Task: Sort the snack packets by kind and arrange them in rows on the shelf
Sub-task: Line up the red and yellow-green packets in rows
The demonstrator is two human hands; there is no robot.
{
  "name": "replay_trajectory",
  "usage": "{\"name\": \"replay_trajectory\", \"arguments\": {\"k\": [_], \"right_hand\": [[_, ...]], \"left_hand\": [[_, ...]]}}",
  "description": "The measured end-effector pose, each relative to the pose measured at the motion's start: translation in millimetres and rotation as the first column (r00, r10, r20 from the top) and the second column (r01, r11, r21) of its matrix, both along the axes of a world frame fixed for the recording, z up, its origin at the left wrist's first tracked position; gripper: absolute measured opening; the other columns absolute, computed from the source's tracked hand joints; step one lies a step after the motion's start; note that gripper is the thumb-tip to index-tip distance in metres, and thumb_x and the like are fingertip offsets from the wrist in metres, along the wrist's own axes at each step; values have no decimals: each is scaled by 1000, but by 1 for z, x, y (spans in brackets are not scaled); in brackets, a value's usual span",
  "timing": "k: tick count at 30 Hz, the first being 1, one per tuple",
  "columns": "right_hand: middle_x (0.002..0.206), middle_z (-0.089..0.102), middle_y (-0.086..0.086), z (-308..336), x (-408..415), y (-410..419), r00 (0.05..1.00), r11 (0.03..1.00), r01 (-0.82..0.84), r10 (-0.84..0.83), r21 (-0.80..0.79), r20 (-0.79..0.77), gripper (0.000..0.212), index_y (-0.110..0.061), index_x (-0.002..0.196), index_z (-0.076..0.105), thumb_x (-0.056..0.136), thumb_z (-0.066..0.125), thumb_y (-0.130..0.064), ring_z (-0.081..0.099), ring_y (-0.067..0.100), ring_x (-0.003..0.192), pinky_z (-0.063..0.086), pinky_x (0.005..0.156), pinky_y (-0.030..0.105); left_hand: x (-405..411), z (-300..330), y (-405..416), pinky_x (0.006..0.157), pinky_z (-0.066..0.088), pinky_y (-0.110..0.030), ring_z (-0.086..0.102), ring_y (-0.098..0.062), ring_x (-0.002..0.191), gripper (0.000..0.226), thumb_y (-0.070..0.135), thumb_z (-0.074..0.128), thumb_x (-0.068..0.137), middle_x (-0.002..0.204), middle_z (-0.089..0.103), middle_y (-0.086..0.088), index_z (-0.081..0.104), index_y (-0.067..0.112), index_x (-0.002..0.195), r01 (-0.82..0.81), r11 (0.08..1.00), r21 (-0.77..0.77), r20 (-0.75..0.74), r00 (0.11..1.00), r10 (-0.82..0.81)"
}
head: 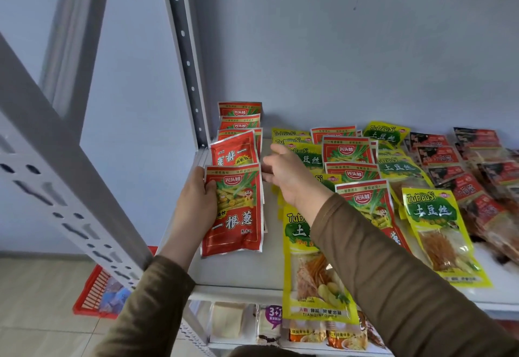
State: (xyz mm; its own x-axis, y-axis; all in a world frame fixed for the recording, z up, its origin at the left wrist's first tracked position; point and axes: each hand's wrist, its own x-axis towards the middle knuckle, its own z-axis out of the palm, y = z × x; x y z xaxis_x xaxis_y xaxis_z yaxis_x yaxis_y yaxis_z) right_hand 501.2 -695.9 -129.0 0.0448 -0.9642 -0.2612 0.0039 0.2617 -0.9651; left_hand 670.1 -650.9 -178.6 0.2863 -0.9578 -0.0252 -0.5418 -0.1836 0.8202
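Observation:
On the white shelf (238, 275) a row of red packets (240, 123) runs back along the left edge. My left hand (198, 196) grips the left side of the front red packet (234, 216), which lies flat. My right hand (289, 177) hovers just right of that row with fingers loosely spread, holding nothing. Further right lie yellow-green packets (438, 233), more red packets (348, 151) mixed among them, and dark red-black packets (477, 177) at the far right. One yellow-green packet (314, 286) overhangs the shelf's front edge under my right forearm.
A slotted grey upright (191, 76) stands at the shelf's back left corner, and a diagonal brace (70, 202) crosses the left foreground. A red basket (95, 297) sits on the floor below. The lower shelf holds other snack packets (269, 325).

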Motion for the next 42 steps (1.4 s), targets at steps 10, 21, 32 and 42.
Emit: {"name": "replay_trajectory", "arguments": {"k": [10,21,32,42], "right_hand": [[107,73,11,1,4,-22,949,990,-100,65,-101,-307,13,-4,108,66,97,59,-4,71,25,87,58,74,33],[103,73,-15,49,31,-50,179,704,-708,250,52,-951,26,-35,108,78,93,66,-17,64,10,93,44,90,33],[100,75,-7,23,17,-35,686,697,-576,127,-428,-717,25,-24,114,73,101,56,-37,63,-4,75,51,72,24],[102,69,-9,1,-21,2,551,817,-545,182,-186,-814,14,-25,107,60,95,66,-31,67,12,84,50,66,29]], "left_hand": [[-1,4,10,62,53,-27,67,-5,81,9,28,43,109,104,62,13,48,33,114,35,995,-88,-70,997,-42],[-6,28,22,62,56,-28,70,-8,78,11,26,47,107,97,69,13,55,30,100,88,972,-216,-20,995,-94],[4,15,18,65,59,-33,73,-12,77,8,31,54,104,106,75,5,59,31,97,47,990,-133,4,999,-47],[0,2,7,78,55,-31,64,-13,101,21,41,52,103,113,63,4,58,23,110,-82,978,-192,-49,996,74]]}}
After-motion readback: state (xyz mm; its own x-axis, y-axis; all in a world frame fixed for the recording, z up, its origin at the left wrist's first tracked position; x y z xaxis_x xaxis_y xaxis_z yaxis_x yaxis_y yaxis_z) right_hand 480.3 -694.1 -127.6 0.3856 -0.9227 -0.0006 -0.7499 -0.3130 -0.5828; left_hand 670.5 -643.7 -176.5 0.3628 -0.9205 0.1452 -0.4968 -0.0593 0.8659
